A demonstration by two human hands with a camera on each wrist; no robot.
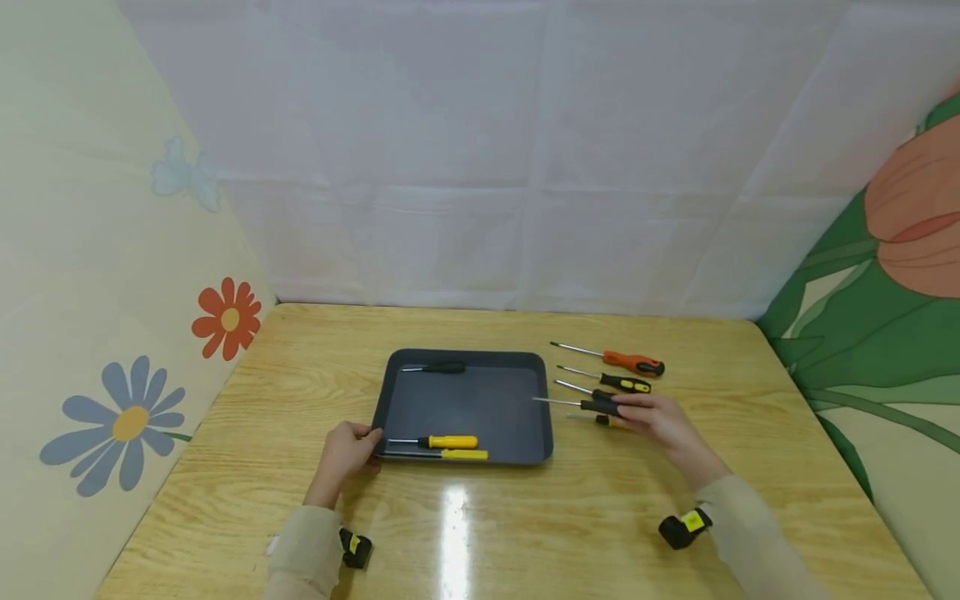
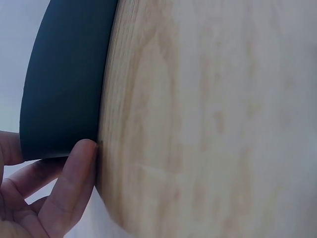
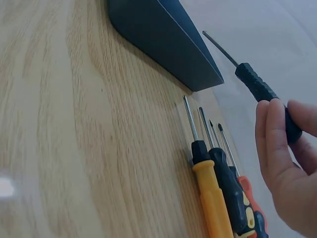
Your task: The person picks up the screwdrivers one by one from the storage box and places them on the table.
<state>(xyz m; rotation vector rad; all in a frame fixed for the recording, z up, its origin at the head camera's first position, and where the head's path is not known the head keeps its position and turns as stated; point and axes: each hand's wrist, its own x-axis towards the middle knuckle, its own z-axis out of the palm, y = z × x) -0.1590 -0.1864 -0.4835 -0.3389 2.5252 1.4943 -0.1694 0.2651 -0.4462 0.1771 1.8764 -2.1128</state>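
My right hand (image 1: pixel 660 421) pinches a black-handled screwdriver (image 3: pixel 255 82) by its handle. It is raised off the table, its shaft pointing left to the right rim of the dark grey tray (image 1: pixel 546 417). At the tray's near left corner, my left hand (image 1: pixel 348 452) grips the rim between thumb and fingers. Inside the tray lie another black-handled screwdriver (image 1: pixel 446 367) at the far left and two yellow-handled screwdrivers, one (image 1: pixel 450 442) just beyond the other (image 1: pixel 467 455), along the near side.
Right of the tray lie an orange-handled screwdriver (image 1: pixel 633 362), a black-and-yellow one (image 1: pixel 624 382), a black-handled one (image 3: pixel 232 191) and a yellow-handled one (image 3: pixel 214 198), shafts pointing left. A white cloth (image 1: pixel 450 167) hangs behind the wooden table (image 1: pixel 247 433).
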